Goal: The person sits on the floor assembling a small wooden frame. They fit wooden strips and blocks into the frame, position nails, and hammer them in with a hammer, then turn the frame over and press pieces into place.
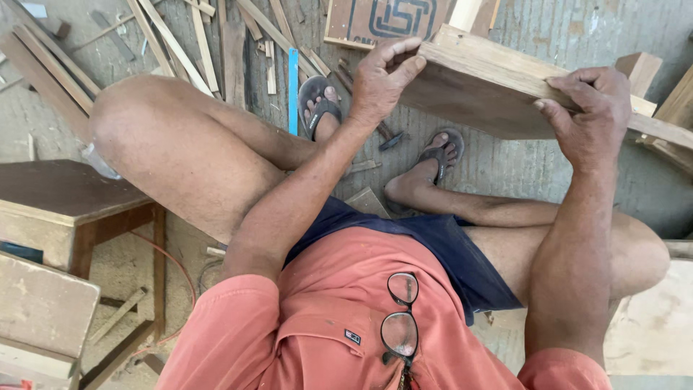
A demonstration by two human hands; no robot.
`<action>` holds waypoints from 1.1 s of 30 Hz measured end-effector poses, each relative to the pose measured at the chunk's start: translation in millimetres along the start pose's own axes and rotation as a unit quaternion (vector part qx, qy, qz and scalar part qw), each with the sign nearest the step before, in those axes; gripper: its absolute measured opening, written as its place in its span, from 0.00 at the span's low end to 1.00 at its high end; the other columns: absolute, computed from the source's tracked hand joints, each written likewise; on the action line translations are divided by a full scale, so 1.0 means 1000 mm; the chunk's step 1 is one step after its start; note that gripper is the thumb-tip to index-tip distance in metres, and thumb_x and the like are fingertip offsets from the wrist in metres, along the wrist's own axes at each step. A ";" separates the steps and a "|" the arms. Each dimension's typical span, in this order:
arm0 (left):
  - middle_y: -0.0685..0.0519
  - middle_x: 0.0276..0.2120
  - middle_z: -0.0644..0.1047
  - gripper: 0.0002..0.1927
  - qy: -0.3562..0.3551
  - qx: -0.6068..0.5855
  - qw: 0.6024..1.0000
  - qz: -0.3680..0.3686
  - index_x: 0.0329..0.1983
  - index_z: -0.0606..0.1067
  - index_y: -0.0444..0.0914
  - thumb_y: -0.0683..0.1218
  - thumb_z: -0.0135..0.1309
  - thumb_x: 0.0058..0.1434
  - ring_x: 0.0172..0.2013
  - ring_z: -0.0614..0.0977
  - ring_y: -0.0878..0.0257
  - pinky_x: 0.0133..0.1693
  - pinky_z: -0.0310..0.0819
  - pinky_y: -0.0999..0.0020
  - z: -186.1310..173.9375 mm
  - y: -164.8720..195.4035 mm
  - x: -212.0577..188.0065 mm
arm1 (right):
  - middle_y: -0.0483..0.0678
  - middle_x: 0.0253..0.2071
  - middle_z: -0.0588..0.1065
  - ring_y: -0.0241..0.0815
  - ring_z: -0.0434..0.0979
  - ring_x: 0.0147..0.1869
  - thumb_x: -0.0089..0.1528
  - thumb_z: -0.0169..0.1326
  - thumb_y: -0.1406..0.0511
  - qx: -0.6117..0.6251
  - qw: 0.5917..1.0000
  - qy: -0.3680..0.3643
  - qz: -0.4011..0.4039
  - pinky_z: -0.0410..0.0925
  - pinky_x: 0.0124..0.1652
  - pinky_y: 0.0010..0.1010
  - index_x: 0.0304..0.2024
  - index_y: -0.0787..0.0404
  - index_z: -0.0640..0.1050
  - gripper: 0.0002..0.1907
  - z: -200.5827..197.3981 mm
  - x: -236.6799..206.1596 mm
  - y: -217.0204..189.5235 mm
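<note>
At 9 o'clock a stool (61,195) stands on the sawdusty floor (520,166), with an orange cord (177,263) looping under it. At 11 o'clock loose slats (188,40) and a blue ruler (293,87) lie scattered.

The left hand (382,79) closes its grip on the near corner of the board (484,87), thumb on the edge. The right hand (588,115) clamps the top edge at 2 o'clock. The board sits tilted above the sandalled feet (433,155), clear of the floor.

If either grip slackens, the board could drop on the toes. Rough edges may leave splinters in the fingers. The slats and cord could trip a foot.

The board's far end runs out of view, and its underside is in shadow. A dark tool (390,137) behind the left wrist is too hidden to identify.
</note>
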State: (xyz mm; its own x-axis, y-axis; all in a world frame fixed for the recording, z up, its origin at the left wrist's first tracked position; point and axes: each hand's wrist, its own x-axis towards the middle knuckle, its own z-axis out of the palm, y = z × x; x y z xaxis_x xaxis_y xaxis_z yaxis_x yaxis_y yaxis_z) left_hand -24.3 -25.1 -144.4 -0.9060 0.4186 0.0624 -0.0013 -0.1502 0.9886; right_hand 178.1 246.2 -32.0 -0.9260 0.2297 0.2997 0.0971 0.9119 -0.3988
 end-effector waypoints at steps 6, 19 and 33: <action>0.58 0.47 0.80 0.16 0.005 0.061 0.995 0.077 0.54 0.81 0.43 0.46 0.65 0.64 0.44 0.82 0.69 0.46 0.79 0.75 -0.004 0.019 0.000 | 0.47 0.49 0.75 0.44 0.71 0.55 0.54 0.72 0.69 -0.011 0.999 -0.051 0.011 0.67 0.56 0.34 0.53 0.58 0.83 0.24 -0.001 0.008 0.000; 0.59 0.42 0.79 0.17 0.033 0.039 0.996 0.074 0.54 0.81 0.44 0.48 0.67 0.62 0.39 0.79 0.69 0.44 0.78 0.74 -0.029 0.014 0.010 | 0.46 0.47 0.72 0.42 0.70 0.55 0.56 0.74 0.68 0.026 0.999 -0.046 0.013 0.66 0.56 0.32 0.55 0.60 0.85 0.24 0.021 0.025 -0.017; 0.60 0.47 0.80 0.13 0.036 0.041 0.993 0.104 0.50 0.82 0.42 0.49 0.63 0.64 0.48 0.83 0.67 0.52 0.80 0.74 -0.057 0.020 0.017 | 0.44 0.48 0.75 0.39 0.70 0.56 0.60 0.77 0.63 0.020 0.998 -0.049 0.025 0.68 0.59 0.31 0.54 0.58 0.86 0.21 0.040 0.044 -0.044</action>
State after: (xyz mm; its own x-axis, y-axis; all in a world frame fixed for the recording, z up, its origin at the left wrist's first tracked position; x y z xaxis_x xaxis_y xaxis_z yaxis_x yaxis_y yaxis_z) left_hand -63.9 -71.8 -131.0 -0.9114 0.3199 0.2590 0.2204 -0.1520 0.9635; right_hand 118.0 202.2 -35.7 -0.9514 0.2396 0.1934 0.1323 0.8853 -0.4458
